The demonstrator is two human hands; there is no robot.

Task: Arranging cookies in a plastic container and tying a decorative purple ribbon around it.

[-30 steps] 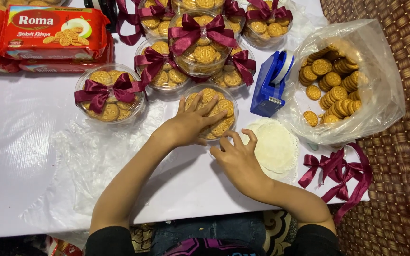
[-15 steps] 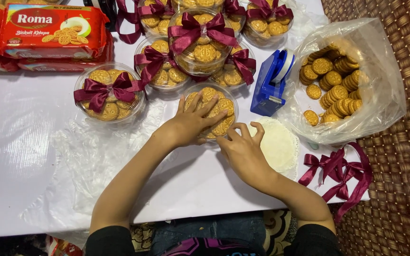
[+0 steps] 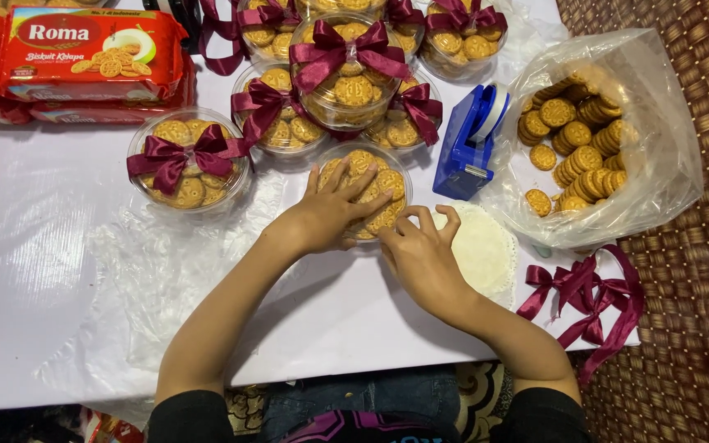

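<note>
From the head camera, the left hand (image 3: 322, 217) lies flat with fingers spread over the open tub of biscuits (image 3: 364, 190), pressing rather than gripping, probably to keep it from sliding on the white surface (image 3: 34, 271). The right hand (image 3: 422, 256) has its fingers curled at the tub's near rim; whether they pinch anything, I can't tell. The tub sits just in front of the ribboned tubs (image 3: 188, 158), with the blue tape dispenser (image 3: 469, 143), biscuit bag (image 3: 609, 135) and spare ribbons (image 3: 588, 299) in easy reach.
</note>
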